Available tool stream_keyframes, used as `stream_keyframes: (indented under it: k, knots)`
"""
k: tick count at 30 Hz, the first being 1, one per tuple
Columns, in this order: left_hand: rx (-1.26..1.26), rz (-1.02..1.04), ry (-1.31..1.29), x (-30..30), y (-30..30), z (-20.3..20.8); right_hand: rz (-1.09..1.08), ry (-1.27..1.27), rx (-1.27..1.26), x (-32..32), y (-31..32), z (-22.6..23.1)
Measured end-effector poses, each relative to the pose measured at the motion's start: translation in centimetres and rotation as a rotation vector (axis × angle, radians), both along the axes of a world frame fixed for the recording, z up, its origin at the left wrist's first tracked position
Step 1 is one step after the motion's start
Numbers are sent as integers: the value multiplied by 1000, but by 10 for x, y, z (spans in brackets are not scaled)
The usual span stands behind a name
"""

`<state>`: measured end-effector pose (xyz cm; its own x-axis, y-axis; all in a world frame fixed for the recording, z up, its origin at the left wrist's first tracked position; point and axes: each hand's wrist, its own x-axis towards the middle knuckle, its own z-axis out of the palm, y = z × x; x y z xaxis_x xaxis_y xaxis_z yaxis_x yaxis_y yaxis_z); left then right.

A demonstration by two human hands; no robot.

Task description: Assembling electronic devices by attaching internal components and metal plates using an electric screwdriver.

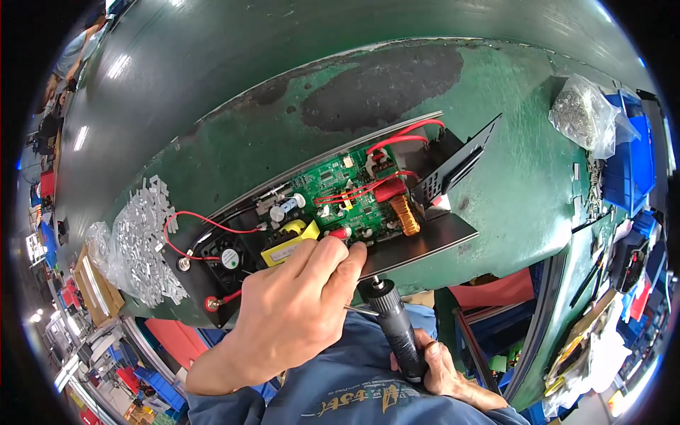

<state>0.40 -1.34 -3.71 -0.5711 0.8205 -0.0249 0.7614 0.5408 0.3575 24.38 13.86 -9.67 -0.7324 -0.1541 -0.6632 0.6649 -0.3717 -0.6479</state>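
A black metal casing (443,239) lies slantwise on the bench with a green circuit board (327,177) inside. The board carries a yellow transformer (289,246), a copper-wound coil (405,214) and red wires. My left hand (301,301) reaches over the near wall, its fingers pressed together at the board's near edge; whatever they pinch is hidden. My right hand (443,372) is wrapped round a black electric screwdriver (398,329) in front of my shirt. Its tip points up toward the casing's near wall. A slotted end panel (457,166) stands tilted at the casing's right end.
Many small metal pieces (145,244) lie heaped at the left, beside a clear bag and a cardboard box (99,287). On the right are a plastic bag of small parts (584,117) and blue bins (630,159). A fan (230,258) sits in the casing's left end.
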Motion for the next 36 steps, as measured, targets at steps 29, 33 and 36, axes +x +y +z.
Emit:
stream_keyframes:
  k: [29,33,36]
  knots:
    - [-251,-127,20,-113,7,29,-249,53,714,-2,70,39]
    - [-97,192,-233,-97,-13,10,-168,186,1320,-35,95,54]
    - [1,381,-572,-73,-26,3,-257,454,1638,-50,93,59]
